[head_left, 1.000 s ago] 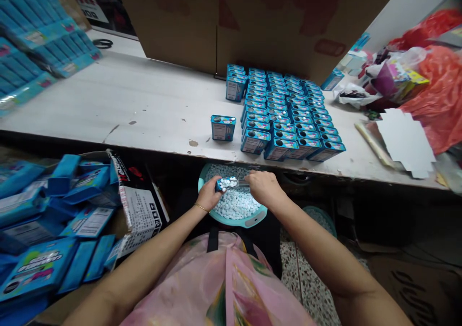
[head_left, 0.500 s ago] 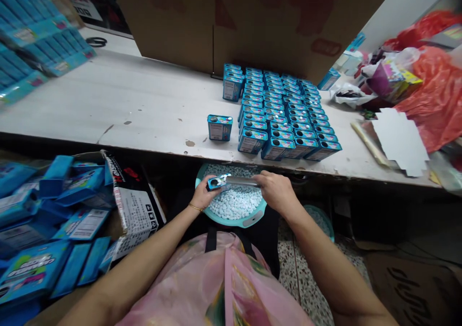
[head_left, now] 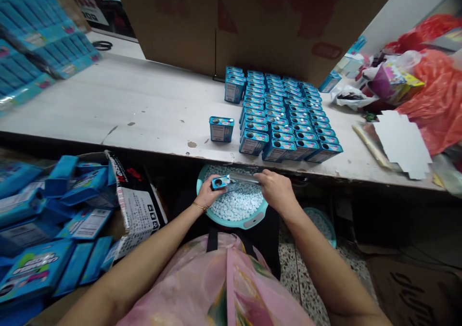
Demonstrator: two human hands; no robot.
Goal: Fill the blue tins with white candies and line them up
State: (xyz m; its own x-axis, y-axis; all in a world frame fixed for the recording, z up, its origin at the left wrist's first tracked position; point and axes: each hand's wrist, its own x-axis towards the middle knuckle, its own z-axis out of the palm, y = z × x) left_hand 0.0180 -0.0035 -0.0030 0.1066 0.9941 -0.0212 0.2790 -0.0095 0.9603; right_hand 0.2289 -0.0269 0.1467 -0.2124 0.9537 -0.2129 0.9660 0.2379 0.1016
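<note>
My left hand (head_left: 207,194) is closed around a small blue candy box (head_left: 221,182), its open top hole facing up. In my right hand (head_left: 275,189) is a narrow metal scoop (head_left: 245,178), its tip touching or just beside the box's right end. Both are above a turquoise basin (head_left: 231,224) heaped with small pale candies (head_left: 240,203). A single blue box (head_left: 221,130) stands upright near the table's front edge. To its right are several rows of upright blue boxes (head_left: 281,124).
A carton (head_left: 139,210) full of blue boxes is at lower left. Stacked packs (head_left: 61,42) stand at far left. A big cardboard box (head_left: 224,23) rises behind the rows. Red plastic bags (head_left: 433,90) and a flat white card (head_left: 402,143) lie at right; a second basin (head_left: 321,225) sits below.
The candies that lay on the box's top beside the scoop tip have mostly gone from sight. Box and scoop have shifted slightly to the right in view, as has the whole scene.
</note>
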